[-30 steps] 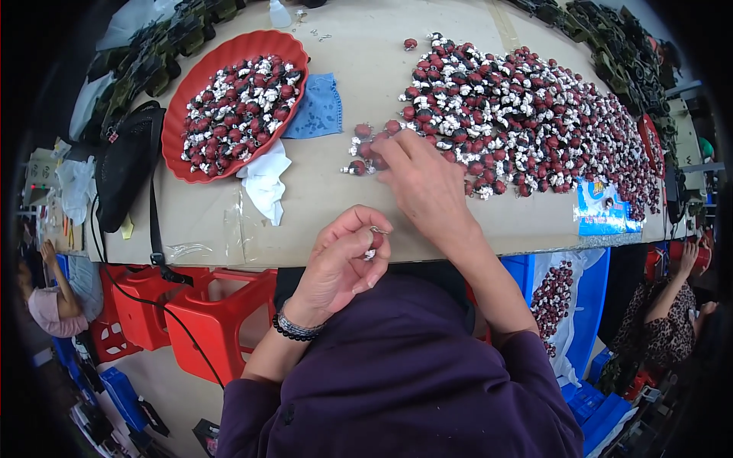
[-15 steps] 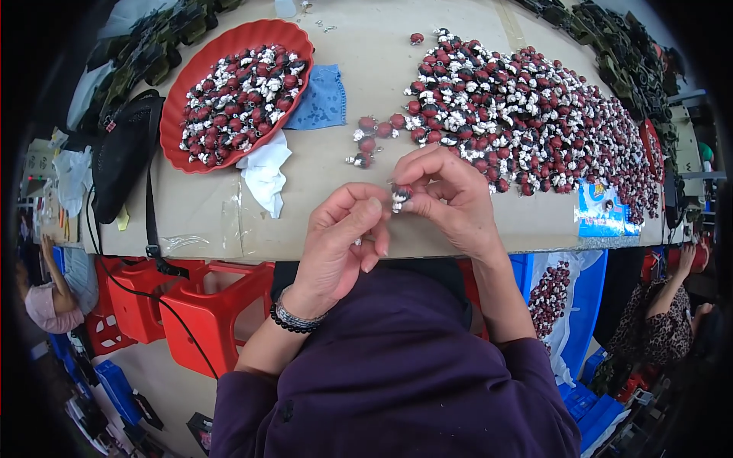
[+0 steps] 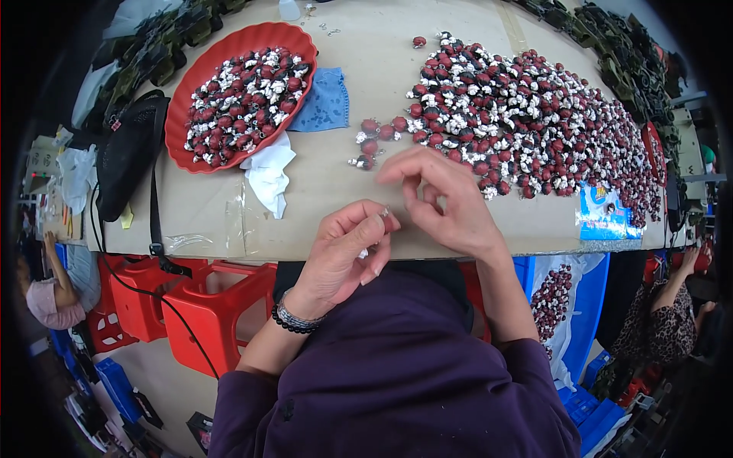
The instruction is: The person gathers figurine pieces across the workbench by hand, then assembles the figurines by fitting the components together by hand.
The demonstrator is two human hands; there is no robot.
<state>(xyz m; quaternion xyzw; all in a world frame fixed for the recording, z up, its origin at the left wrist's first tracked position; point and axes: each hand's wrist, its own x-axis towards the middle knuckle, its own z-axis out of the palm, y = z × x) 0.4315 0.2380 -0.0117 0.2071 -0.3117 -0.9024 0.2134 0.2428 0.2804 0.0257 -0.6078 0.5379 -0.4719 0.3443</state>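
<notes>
My left hand [image 3: 343, 248] is closed in front of me, just above the table's near edge. Thumb and forefinger pinch a small charm [image 3: 386, 213]; only a metal loop and a bit of its reddish side show. A scrap of white [image 3: 363, 253] peeks out between the lower fingers, its kind hidden. My right hand [image 3: 450, 202] hovers to the right with fingers bent and apart, and nothing shows in it. Beyond it several loose charms [image 3: 369, 146], red, black and white, lie on the table [image 3: 321, 179]. A large heap of the same charms [image 3: 527, 114] spreads to the right.
A red scalloped bowl [image 3: 174, 114] of charms stands at left, beside a blue cloth [image 3: 324, 99] and a white tissue [image 3: 267, 175]. A black bag [image 3: 130, 153] hangs over the table edge. Red stools [image 3: 202, 313] and a blue bin [image 3: 588, 305] stand below. Other people sit at both sides.
The right hand no longer has the charm at its fingertips and has opened. A charm's metal loop now shows in the left hand's pinch. The view has shifted slightly.
</notes>
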